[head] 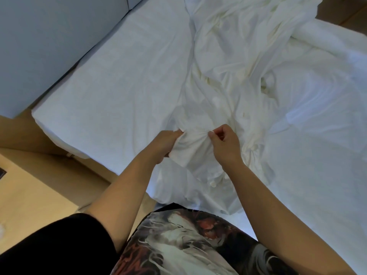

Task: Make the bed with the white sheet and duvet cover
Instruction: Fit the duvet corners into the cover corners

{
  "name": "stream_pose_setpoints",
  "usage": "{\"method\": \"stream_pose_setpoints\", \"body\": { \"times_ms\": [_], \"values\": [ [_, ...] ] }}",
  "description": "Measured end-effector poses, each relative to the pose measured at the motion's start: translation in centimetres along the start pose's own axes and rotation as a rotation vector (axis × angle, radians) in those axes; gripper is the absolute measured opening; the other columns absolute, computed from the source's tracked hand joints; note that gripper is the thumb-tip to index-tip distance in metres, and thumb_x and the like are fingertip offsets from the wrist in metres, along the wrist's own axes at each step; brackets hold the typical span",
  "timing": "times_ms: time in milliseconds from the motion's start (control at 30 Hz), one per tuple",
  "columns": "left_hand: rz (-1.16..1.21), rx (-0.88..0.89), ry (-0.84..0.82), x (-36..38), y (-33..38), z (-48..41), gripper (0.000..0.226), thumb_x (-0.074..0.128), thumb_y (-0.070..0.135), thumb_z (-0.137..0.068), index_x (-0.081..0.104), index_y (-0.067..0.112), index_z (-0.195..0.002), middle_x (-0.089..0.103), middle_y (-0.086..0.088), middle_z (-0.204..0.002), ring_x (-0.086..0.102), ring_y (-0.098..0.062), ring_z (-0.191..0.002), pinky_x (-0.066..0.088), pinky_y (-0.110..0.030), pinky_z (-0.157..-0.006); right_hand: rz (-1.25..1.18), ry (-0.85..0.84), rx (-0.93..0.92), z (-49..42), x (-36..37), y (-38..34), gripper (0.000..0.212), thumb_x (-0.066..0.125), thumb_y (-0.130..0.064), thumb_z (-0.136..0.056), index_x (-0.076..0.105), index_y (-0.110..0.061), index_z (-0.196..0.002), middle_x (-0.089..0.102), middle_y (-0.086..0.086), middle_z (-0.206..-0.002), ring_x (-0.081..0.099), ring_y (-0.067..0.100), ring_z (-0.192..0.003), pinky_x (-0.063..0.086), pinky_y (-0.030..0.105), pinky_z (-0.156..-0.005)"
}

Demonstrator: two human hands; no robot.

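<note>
Both hands, left hand (166, 143) and right hand (224, 143), grip the bunched duvet cover (228, 76) near the bed's (111, 86) foot edge. Likely finding a corner. Next, spread it flat.

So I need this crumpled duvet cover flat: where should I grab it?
Take the duvet cover by its bunched near end, from the bed's near edge, where the left hand and right hand pinch it. The rest trails away in a heap, so spreading here likely opens it.

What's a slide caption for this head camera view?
Bed-making: left hand and right hand pinch the crumpled white duvet cover above the sheeted mattress.
</note>
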State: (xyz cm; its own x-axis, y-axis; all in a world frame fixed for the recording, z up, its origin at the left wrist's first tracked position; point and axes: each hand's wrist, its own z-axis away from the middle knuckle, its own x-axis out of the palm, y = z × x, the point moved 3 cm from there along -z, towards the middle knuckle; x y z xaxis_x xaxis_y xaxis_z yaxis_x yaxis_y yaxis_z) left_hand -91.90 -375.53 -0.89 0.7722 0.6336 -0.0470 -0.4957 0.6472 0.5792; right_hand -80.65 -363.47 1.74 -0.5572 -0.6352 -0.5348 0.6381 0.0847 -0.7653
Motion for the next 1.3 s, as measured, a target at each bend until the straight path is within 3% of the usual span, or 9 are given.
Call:
{"method": "stream_pose_setpoints", "body": {
  "times_ms": [200,333,433,667,733,833,1100,1200,1300],
  "values": [
    [-0.239,-0.002,0.047,0.5,1.6,-0.7,0.014,0.045,0.009,-0.093,0.057,0.006,-0.087,0.055,-0.008,-0.087,0.054,-0.022,-0.072,0.044,-0.026,-0.060,-0.047,0.010,0.132,0.5,2.7,0.3,0.009,0.041,-0.016,-0.100,0.041,-0.010,-0.092,0.043,-0.004,-0.075,0.042,0.010,-0.067,0.035,0.021,-0.059],
    [-0.031,0.034,0.126,2.1,2.0,-1.0,0.030,0.032,0.020,-0.100,0.053,0.008,-0.081,0.053,-0.004,-0.082,0.051,-0.015,-0.072,0.040,-0.021,-0.058,0.290,-0.040,-0.101,0.6,3.5,-0.6,0.015,0.035,-0.025,-0.101,0.036,-0.011,-0.096,0.043,-0.005,-0.067,0.045,0.017,-0.063,0.034,0.031,-0.062],
    [0.246,-0.015,0.015,1.8,1.4,-0.1,0.034,0.043,0.040,-0.097,0.062,0.012,-0.096,0.065,-0.004,-0.087,0.063,-0.020,-0.082,0.049,-0.025,-0.067,0.448,-0.049,-0.223,0.5,3.0,-2.1,0.031,0.040,-0.042,-0.099,0.044,-0.012,-0.106,0.050,-0.005,-0.072,0.049,0.017,-0.065,0.035,0.029,-0.062],
    [0.444,0.177,0.247,-9.9,-0.5,5.5,0.032,0.058,0.047,-0.088,0.068,0.016,-0.091,0.071,-0.003,-0.096,0.066,-0.021,-0.094,0.049,-0.033,-0.088,0.296,-0.121,-0.633,4.3,6.9,-10.4,0.027,0.051,-0.029,-0.097,0.050,-0.008,-0.081,0.047,0.000,-0.061,0.052,0.024,-0.058,0.039,0.036,-0.057],
    [0.363,0.166,0.395,-13.1,-1.6,5.6,0.031,0.056,0.046,-0.090,0.066,0.017,-0.085,0.070,-0.005,-0.096,0.065,-0.025,-0.096,0.048,-0.034,-0.089,0.322,-0.289,-0.589,4.6,9.1,-11.0,0.024,0.046,-0.028,-0.099,0.044,-0.010,-0.082,0.045,0.000,-0.062,0.053,0.026,-0.063,0.040,0.038,-0.061],
    [-0.106,0.052,0.606,-15.2,-3.7,3.0,0.044,0.049,0.047,-0.094,0.063,0.006,-0.084,0.066,-0.017,-0.098,0.061,-0.034,-0.097,0.046,-0.037,-0.083,0.449,-0.393,-0.435,3.0,10.5,-9.1,0.023,0.043,-0.027,-0.100,0.042,-0.011,-0.083,0.045,0.000,-0.065,0.055,0.027,-0.071,0.044,0.041,-0.069],
    [-0.488,-0.030,0.679,-14.3,-2.7,-4.0,0.038,0.041,0.046,-0.094,0.052,0.010,-0.092,0.054,-0.007,-0.089,0.054,-0.030,-0.089,0.038,-0.034,-0.071,0.428,-0.194,-0.302,-4.8,8.0,-5.9,0.011,0.051,-0.019,-0.094,0.054,-0.009,-0.095,0.050,0.002,-0.094,0.050,0.019,-0.088,0.039,0.027,-0.075],
    [-0.574,-0.094,0.678,-14.4,-1.7,-5.4,0.043,0.039,0.045,-0.095,0.046,0.008,-0.116,0.052,-0.011,-0.108,0.054,-0.033,-0.102,0.042,-0.038,-0.078,0.440,0.000,-0.308,-7.9,7.6,-5.9,0.034,0.058,-0.022,-0.090,0.052,-0.007,-0.120,0.044,0.011,-0.123,0.041,0.026,-0.114,0.030,0.025,-0.089],
    [-0.649,-0.033,0.628,-13.3,0.8,-7.6,0.043,0.044,0.029,-0.095,0.036,0.012,-0.134,0.043,-0.014,-0.128,0.049,-0.035,-0.113,0.039,-0.038,-0.088,0.463,0.118,-0.202,-11.3,7.0,-6.0,0.060,0.063,-0.031,-0.087,0.037,-0.012,-0.138,0.030,0.011,-0.142,0.029,0.030,-0.130,0.030,0.040,-0.100]
  ]
}}
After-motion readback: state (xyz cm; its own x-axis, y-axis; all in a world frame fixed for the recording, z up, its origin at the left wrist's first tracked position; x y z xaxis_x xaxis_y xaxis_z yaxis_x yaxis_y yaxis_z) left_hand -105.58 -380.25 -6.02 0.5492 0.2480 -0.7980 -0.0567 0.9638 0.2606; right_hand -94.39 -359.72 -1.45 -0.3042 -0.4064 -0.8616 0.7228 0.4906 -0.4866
